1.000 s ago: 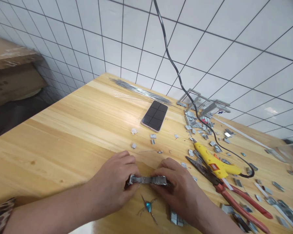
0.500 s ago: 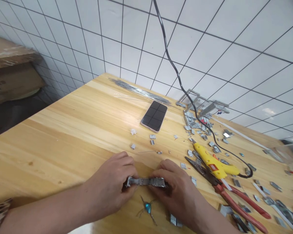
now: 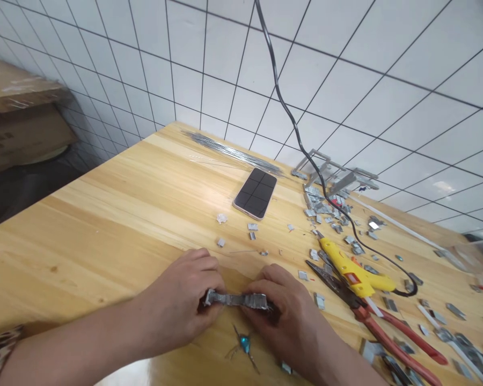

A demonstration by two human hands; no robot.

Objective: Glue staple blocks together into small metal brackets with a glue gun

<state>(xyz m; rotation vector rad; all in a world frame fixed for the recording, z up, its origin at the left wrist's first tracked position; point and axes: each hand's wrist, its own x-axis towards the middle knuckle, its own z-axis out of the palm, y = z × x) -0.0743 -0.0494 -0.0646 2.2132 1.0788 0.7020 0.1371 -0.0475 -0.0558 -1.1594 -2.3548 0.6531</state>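
Note:
Both my hands grip a short grey metal strip (image 3: 235, 300) held flat just above the wooden table (image 3: 116, 225). My left hand (image 3: 181, 308) pinches its left end and my right hand (image 3: 292, 316) pinches its right end, fingers closed on it. Just below the strip, near my wrists, lies a small wire figure with a turquoise bead (image 3: 244, 342). A yellow glue gun (image 3: 356, 271) lies to the right of my right hand.
Red-handled pliers (image 3: 386, 329) lie beside the glue gun, whose black cable (image 3: 298, 139) runs up the tiled wall. A phone (image 3: 255, 193) lies face up mid-table, thin wires (image 3: 233, 153) behind it. Several small metal pieces (image 3: 330, 209) are scattered at right. A cardboard box (image 3: 16, 123) stands far left.
My hands stay on the strip and barely shift. The view has drifted slightly, so the strip sits a little lower left in the frame.

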